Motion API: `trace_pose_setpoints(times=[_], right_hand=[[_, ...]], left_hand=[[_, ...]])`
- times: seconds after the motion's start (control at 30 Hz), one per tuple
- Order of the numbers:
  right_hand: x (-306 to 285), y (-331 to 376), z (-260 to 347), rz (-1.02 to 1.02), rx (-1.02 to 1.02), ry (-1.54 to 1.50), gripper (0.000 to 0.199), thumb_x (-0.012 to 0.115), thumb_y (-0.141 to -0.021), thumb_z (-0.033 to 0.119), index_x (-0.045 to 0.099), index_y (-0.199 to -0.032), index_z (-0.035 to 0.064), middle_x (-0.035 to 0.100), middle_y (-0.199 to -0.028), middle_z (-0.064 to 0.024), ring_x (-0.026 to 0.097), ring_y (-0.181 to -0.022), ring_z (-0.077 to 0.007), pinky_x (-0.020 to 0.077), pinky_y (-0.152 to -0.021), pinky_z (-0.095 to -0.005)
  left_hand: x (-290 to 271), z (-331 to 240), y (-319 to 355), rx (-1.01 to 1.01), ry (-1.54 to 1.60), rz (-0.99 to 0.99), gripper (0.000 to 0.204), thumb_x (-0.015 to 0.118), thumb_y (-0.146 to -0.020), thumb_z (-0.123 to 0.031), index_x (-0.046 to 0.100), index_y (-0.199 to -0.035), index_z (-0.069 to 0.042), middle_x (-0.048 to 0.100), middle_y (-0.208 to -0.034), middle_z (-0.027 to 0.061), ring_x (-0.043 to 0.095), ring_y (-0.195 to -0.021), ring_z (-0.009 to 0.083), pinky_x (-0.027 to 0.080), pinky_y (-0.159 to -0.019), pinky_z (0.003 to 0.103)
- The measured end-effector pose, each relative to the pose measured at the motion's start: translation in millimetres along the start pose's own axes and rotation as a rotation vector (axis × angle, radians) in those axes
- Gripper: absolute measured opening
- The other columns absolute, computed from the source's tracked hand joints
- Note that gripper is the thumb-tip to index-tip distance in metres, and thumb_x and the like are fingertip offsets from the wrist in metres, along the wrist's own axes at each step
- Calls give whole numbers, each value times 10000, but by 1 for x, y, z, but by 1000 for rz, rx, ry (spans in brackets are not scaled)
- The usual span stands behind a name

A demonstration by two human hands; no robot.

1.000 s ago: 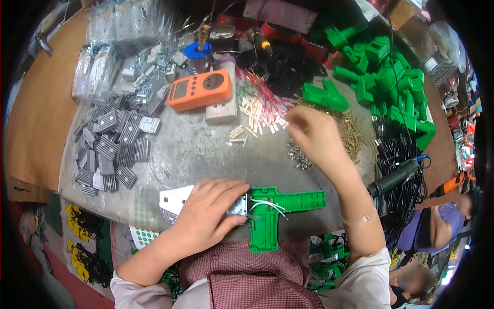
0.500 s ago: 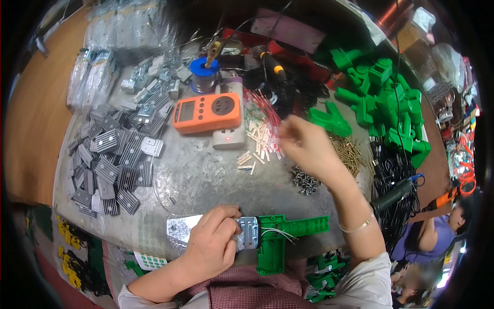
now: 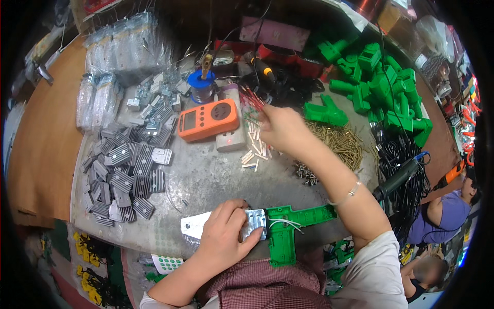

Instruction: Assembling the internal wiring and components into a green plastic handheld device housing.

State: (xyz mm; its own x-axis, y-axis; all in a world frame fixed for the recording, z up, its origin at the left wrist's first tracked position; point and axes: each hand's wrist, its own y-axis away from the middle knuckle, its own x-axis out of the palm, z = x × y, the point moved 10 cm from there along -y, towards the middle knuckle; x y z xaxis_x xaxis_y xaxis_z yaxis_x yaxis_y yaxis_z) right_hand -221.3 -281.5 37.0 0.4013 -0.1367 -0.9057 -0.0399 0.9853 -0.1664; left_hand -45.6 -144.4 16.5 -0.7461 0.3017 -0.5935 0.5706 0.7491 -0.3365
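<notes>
My left hand (image 3: 222, 232) is closed over a flat silver metal plate (image 3: 193, 223) at the table's front edge. A ribbed metal block (image 3: 256, 224) at its right end joins a green plastic handle half-shell (image 3: 282, 242), its inside facing up. Two white wires (image 3: 286, 223) come out of the block into that shell. Further off, my right hand (image 3: 284, 130) is bent down at a heap of red-wired leads (image 3: 253, 99) and small white-and-tan pieces (image 3: 255, 147). Its fingertips are curled together there, and what they grip is hidden.
An orange meter (image 3: 208, 119) leans on a white power strip (image 3: 230, 140), near a blue solder spool (image 3: 201, 85). Finned grey blocks (image 3: 122, 180) lie left. Green shells (image 3: 383, 85), brass screws (image 3: 342, 147), a black-handled tool (image 3: 396, 180) and black cables (image 3: 406, 195) fill the right.
My right hand has moved left and slightly away from me, onto the red leads. The left hand still holds the plate; the whole view has shifted a little.
</notes>
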Motion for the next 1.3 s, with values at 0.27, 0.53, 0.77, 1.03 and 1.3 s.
trace_pose_setpoints(times=[0.27,0.53,0.77,1.03,1.3], right_hand=[[-20,132,52,398,203,-849,224,689,-853,89,709,-1045,-25,636,-803,10,500,-697,-29,442,-623,-219],[-34,190,69,361,56,-688,109,716,-806,34,667,-900,9,581,-716,11,509,-624,-28,421,-561,-193],[-31,220,-19,39,403,-945,203,738,-829,-1,613,-989,4,598,-882,35,500,-714,21,402,-582,-147],[-17,218,-31,-13,388,-923,155,714,-866,19,627,-991,-11,607,-878,28,464,-679,30,365,-558,-142],[-11,216,-30,4,427,-867,156,726,-864,35,662,-995,-21,617,-828,29,438,-627,30,343,-530,-147]], left_hand=[[-15,8,-2,-177,472,-146,267,673,-875,-96,673,-1127,-11,641,-1079,132,613,-974,237,480,-846,321],[-36,-19,-5,-82,805,-145,172,620,-958,-109,741,-942,12,674,-858,58,595,-761,109,480,-694,248],[2,-70,-1,320,-271,-44,156,750,-773,-101,650,-855,-13,641,-1033,111,591,-1096,312,457,-947,448],[39,-43,-7,234,-261,20,181,768,-722,-100,622,-809,-39,575,-1114,119,521,-1187,344,416,-987,481],[35,-51,-9,267,-298,62,282,805,-707,-173,651,-904,-43,574,-1145,143,534,-1153,354,437,-956,454]])
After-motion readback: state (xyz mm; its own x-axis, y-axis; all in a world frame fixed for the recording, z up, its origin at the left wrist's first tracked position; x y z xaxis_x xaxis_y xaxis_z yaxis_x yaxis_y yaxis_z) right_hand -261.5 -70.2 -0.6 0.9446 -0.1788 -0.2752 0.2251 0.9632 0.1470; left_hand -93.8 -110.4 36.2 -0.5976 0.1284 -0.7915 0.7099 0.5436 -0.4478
